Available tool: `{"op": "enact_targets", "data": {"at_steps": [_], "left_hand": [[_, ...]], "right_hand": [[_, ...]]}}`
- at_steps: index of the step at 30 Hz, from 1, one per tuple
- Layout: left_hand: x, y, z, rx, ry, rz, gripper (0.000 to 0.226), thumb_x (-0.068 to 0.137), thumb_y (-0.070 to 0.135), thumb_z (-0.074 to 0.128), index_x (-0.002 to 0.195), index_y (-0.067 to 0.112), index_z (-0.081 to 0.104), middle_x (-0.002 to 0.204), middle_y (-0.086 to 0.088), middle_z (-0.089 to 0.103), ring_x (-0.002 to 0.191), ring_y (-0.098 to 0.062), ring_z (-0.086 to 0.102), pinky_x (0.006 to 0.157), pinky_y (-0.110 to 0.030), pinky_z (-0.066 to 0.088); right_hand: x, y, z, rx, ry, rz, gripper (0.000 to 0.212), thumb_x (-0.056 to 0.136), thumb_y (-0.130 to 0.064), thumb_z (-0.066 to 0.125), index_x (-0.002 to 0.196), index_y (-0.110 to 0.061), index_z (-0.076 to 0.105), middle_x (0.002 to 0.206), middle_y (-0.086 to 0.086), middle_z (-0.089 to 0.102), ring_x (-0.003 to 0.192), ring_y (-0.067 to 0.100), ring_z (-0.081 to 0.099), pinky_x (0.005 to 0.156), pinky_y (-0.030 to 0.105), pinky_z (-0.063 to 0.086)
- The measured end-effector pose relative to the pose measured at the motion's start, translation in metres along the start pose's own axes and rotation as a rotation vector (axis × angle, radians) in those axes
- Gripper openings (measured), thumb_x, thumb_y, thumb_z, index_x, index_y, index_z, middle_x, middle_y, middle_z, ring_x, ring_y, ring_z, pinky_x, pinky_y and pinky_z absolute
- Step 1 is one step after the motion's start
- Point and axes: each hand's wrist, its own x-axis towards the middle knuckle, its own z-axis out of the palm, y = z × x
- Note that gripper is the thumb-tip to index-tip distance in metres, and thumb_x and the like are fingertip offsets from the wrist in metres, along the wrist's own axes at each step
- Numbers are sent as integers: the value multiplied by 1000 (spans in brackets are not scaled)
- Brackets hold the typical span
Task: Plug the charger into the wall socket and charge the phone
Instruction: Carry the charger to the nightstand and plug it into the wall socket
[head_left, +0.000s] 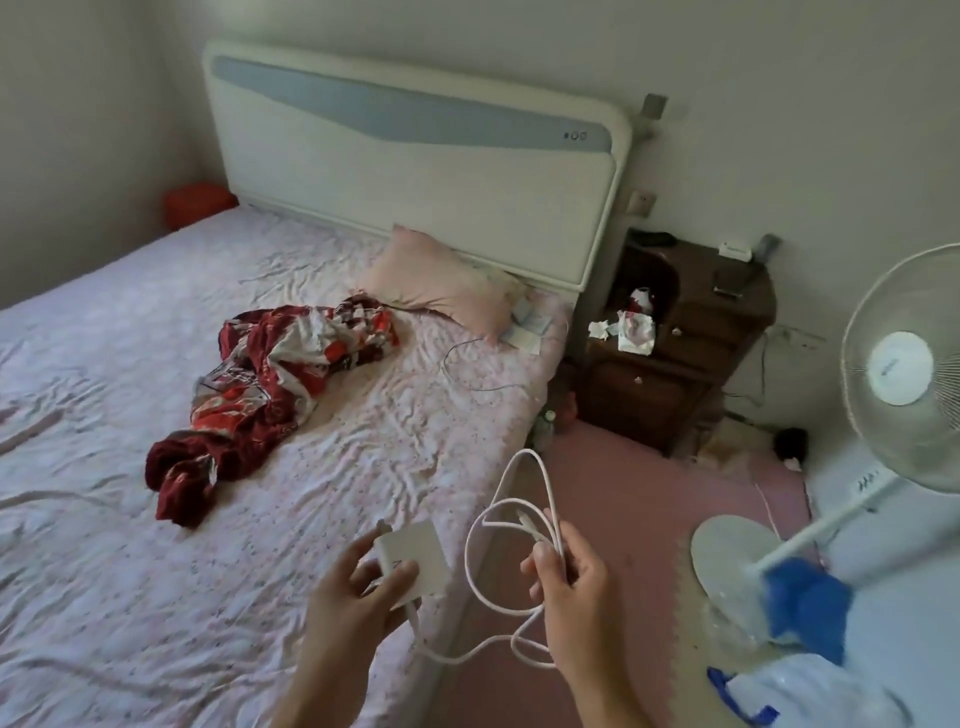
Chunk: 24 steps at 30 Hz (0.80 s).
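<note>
Fingers of my left hand (358, 587) are clamped round the white charger (413, 558), held over the bed (130, 597) edge; those of my right hand (569, 571) are closed on loops of its cable (488, 519). The brick's long axis runs roughly away from me, prongs at the far end, aimed toward the headboard (415, 171). I judge the slack loops could snag or tangle as I reach the wall socket (641, 202) beside the nightstand (675, 338). I cannot pick out the phone for certain.
</note>
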Motion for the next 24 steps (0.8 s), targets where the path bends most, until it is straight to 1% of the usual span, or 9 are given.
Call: {"op": "enact_targets", "data": {"at_steps": [2,5,9,11,14,17,20,22,24], "left_hand": [[10,5,31,11,-31,-9,42,81,0,66,120,14,57,103,-16,70,91,-30,69,75,-41,55],[23,13,77,20,-87,-15,35,83,2,65,114,15,60,102,-16,71,93,-32,68,73,-40,55],[46,13,134,31,-145,-47,36,84,6,65,118,14,59,108,-18,68,98,-35,66,79,-43,54],[56,13,164,32,-165,-63,37,84,6,64,120,13,59,109,-19,67,97,-35,66,82,-43,54],[69,11,204,20,-212,-84,34,86,6,60,120,10,58,111,-19,67,90,-32,67,77,-39,56],[81,8,235,27,-247,-108,32,87,7,58,119,9,58,107,-18,67,82,-28,69,71,-37,57],[91,6,255,21,-244,-134,32,87,6,58,119,6,58,105,-18,67,85,-30,66,81,-42,54],[97,6,264,22,-244,-146,32,87,6,57,119,4,58,100,-17,67,84,-30,65,84,-43,50],[104,6,271,28,-242,-167,33,87,6,56,120,3,58,97,-17,66,82,-29,64,85,-44,49]], "right_hand": [[15,2,-22,13,40,6,22,95,-13,51,94,-26,68,69,7,67,48,3,51,48,14,45],[41,6,-58,14,105,4,20,94,-12,52,94,-24,69,67,6,68,47,3,53,46,11,44],[77,13,-105,2,187,-1,24,93,-13,53,80,-28,66,67,5,69,45,5,54,44,15,44],[94,17,-128,6,224,1,27,93,-14,53,78,-33,65,67,4,69,46,6,55,46,19,47],[116,22,-161,17,265,9,28,92,-14,53,78,-34,65,67,4,69,46,6,54,48,23,47],[131,29,-188,32,309,16,26,92,-13,52,80,-32,67,67,5,69,47,7,55,49,24,48],[143,39,-209,54,348,50,26,92,-14,53,80,-32,67,67,5,70,52,15,60,54,30,52],[150,48,-218,59,378,74,24,92,-13,54,81,-30,69,66,4,71,53,17,62,53,26,51],[157,56,-224,58,401,98,21,91,-12,54,85,-25,70,64,4,70,52,15,61,48,17,48]]}}
